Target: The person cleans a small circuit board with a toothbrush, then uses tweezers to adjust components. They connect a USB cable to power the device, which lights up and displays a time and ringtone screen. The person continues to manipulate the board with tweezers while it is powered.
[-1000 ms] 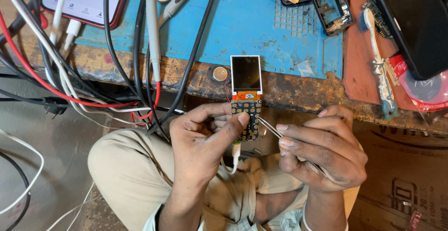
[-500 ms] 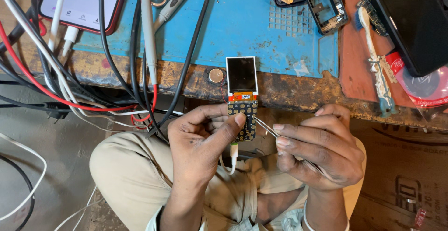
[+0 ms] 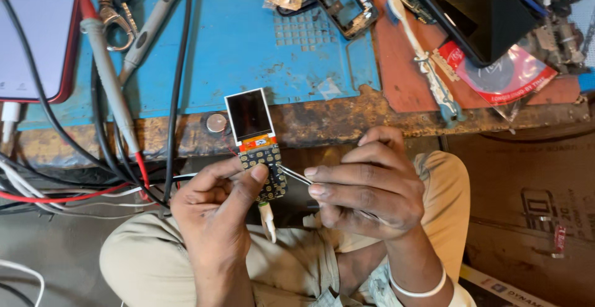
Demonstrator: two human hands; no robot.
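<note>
- One small phone board (image 3: 260,142) is held up over the person's lap, just in front of the bench edge; it carries one dark little screen at the top, an orange strip under it and a keypad grid of gold dots below.
- The left hand (image 3: 214,211) is clamped on the board, thumb pressed on the keypad face and fingers curled behind it.
- One white plug with a short white lead (image 3: 268,219) hangs from the board's lower end.
- The right hand (image 3: 365,186) is closed around one pair of thin metal tweezers (image 3: 294,175); their tip reaches the right edge of the keypad.
- One white band (image 3: 421,288) sits on the right wrist.
- One blue work mat (image 3: 248,46) covers the middle of the bench, with one reddish mat (image 3: 403,77) beside it on the right.
- One coin-shaped button cell (image 3: 215,123) lies on the worn bench edge, just left of the screen.
- Two grey test probes (image 3: 111,84) lie on the blue mat at the left, among several black, red and white wires; I cannot count the wires exactly.
- One phone in a red case (image 3: 34,34) rests at the far left.
- One empty black phone frame (image 3: 344,3) lies at the top of the blue mat.
- One white toothbrush (image 3: 421,59) lies across the reddish mat, near one dark tablet-like slab (image 3: 477,9).
</note>
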